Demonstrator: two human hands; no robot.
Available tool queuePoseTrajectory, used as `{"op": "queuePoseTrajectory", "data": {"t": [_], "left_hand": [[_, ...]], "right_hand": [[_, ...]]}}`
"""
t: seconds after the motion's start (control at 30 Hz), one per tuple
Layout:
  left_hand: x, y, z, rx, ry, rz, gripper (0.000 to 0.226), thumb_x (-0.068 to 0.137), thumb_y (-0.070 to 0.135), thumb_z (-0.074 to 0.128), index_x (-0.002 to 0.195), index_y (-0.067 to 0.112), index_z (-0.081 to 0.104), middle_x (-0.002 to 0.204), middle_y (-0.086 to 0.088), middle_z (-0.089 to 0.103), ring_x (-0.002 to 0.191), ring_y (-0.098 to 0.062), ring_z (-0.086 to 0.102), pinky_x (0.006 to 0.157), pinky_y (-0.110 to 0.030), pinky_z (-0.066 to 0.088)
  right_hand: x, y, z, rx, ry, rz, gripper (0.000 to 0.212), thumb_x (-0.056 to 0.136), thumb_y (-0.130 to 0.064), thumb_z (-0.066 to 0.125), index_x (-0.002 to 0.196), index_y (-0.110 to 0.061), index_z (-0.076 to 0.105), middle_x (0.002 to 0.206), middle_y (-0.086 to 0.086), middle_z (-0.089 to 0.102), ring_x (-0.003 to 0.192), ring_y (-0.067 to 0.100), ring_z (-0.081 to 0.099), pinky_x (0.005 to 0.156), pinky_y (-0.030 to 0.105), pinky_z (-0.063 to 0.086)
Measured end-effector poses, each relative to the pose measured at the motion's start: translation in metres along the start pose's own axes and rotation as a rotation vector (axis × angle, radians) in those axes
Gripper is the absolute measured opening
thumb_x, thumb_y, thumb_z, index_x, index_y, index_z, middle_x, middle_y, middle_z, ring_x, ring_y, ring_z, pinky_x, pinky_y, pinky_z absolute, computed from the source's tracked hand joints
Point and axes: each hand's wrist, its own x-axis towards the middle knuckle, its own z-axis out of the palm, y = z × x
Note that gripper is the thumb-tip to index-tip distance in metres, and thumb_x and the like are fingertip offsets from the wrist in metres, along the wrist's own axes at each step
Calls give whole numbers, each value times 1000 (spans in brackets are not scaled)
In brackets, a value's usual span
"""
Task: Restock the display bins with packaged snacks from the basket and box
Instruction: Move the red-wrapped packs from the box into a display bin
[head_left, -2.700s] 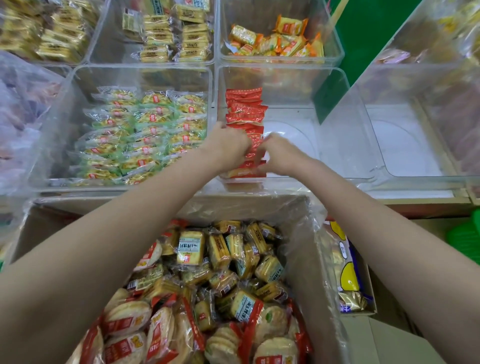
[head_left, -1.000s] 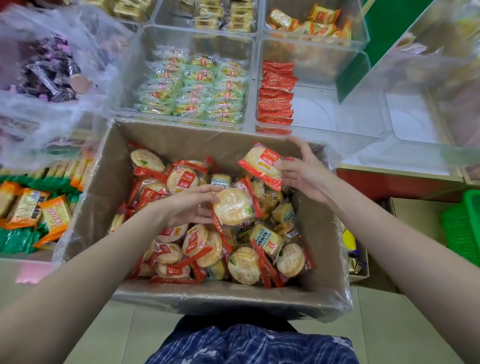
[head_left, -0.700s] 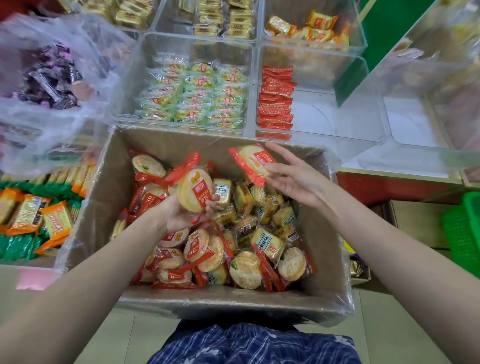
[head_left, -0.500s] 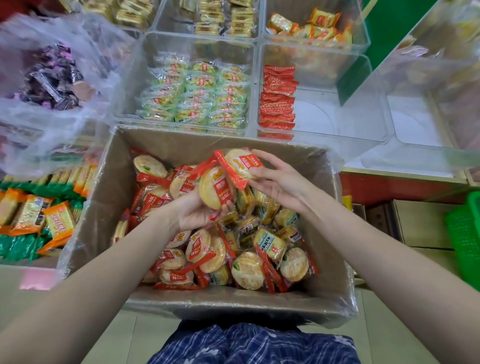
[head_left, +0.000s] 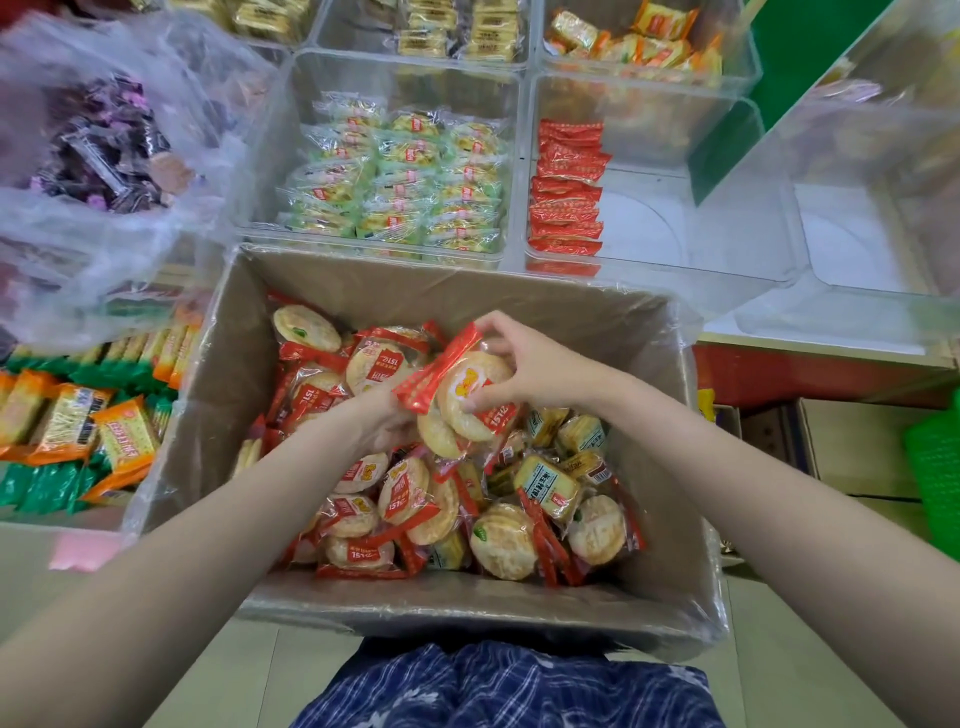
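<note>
Both hands grip round cracker packets above the box.

Right hand (head_left: 535, 364) fingers curl over the top cracker packet (head_left: 470, 395); left hand (head_left: 387, 415) holds the stack from beneath, over the lined cardboard box (head_left: 234, 332), well short of the clear bin (head_left: 727, 208).

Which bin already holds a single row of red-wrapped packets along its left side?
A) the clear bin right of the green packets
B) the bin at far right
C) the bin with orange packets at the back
A: the red-wrapped packets line the left wall of the clear bin just right of the green packets.
</note>
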Motion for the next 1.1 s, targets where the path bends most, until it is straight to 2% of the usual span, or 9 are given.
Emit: {"op": "queuePoseTrajectory", "data": {"t": [0.1, 0.23, 0.37, 0.47, 0.57, 0.77, 0.9, 1.0, 1.1], "left_hand": [[7, -10, -23, 828, 65, 289, 18, 89, 3, 52, 105, 5, 59, 111, -12, 61, 103, -27, 58, 86, -30, 50], [9, -23, -36, 1647, -220, 271, 60, 85, 2, 50, 141, 19, 35, 144, -3, 38, 140, -27, 19, 111, -43, 22], [15, -32, -31, 1949, -223, 233, 69, 90, 14, 52, 147, 29, 18, 151, 0, 26, 142, -30, 4, 114, -50, 7], [18, -29, -23, 2086, -221, 302, 56, 90, 31, 57, 140, 30, 34, 147, 1, 33, 138, -31, 14, 113, -52, 5], [20, -17, -25, 1945, -227, 342, 44, 84, 39, 62, 125, 25, 51, 130, 4, 47, 128, -23, 27, 109, -45, 18], [22, 14, -29, 1030, -278, 248, 14, 87, 20, 64, 90, 14, 52, 78, 3, 58, 73, -15, 57, 65, -21, 47], [19, 22, -6, 808, -300, 228, 20, 92, 2, 48, 111, 8, 53, 86, -4, 63, 72, -6, 60, 66, -16, 49], [18, 20, 4, 712, -209, 244, 19, 94, -1, 41, 96, 13, 53, 66, 3, 51, 49, 6, 52, 51, -8, 41], [26, 7, -1, 859, -72, 200, 12, 97, 17, 46, 106, 13, 53, 101, -9, 63, 84, -12, 61, 76, -28, 51]], "right_hand": [[1, 9, -5, 280, 5, 101, 66, 78, -19, 75, 129, -23, 33, 122, 2, 56, 101, 19, 63, 82, 30, 55], [2, 26, -11, 239, -107, 246, 40, 83, -16, 70, 119, -9, 53, 109, 9, 66, 93, 22, 65, 89, 37, 52], [0, 45, -3, 460, -95, 367, 54, 76, -25, 74, 123, -6, 55, 103, 9, 71, 92, 22, 68, 84, 35, 55], [-1, 58, -1, 580, -59, 402, 65, 67, -27, 79, 123, -5, 53, 102, 9, 71, 91, 22, 69, 88, 39, 54], [-8, 60, -3, 682, -100, 396, 24, 83, -9, 65, 107, -9, 61, 90, 7, 72, 79, 18, 70, 76, 32, 58], [-15, 53, -15, 688, -192, 251, 29, 75, -7, 69, 103, -8, 63, 89, 6, 73, 79, 17, 70, 70, 29, 58], [-10, 43, -10, 308, -175, 223, 19, 77, -6, 74, 92, -10, 63, 80, -4, 72, 74, 9, 68, 68, 23, 53], [-6, 45, -5, 217, -188, 220, 29, 76, -15, 77, 99, -15, 60, 91, -7, 69, 86, 10, 66, 69, 18, 50], [-8, 49, -5, 39, -164, 272, 42, 80, -27, 73, 112, -13, 49, 107, -12, 55, 102, 12, 52, 79, 18, 44]]}}
